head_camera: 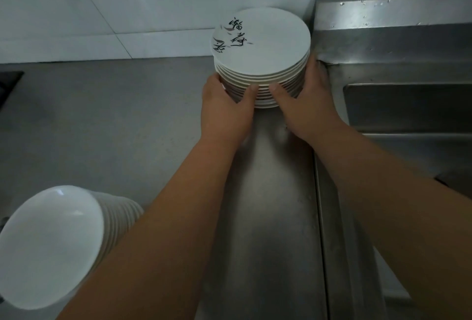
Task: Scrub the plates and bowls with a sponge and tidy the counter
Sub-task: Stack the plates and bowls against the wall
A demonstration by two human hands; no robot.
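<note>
Seemingly, left hand point(224, 108) and right hand point(307, 105) grip the plate stack point(265, 49).

The top plate point(270, 41) of the stack point(263, 93) carries black brush-written Chinese characters near its left rim. They are too cursive and blurred to read surely.

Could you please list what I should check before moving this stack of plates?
1. Grip: left hand and right hand hold the plates on opposite sides: ok.
2. Plates stacked evenly, none jutting out: ok.
3. Stack's base resting on the counter or lifted: cannot tell.
4. Bowls standing apart from the plates, at near left: ok.
5. Sink basin free: dark and partly out of view: cannot tell.
</note>
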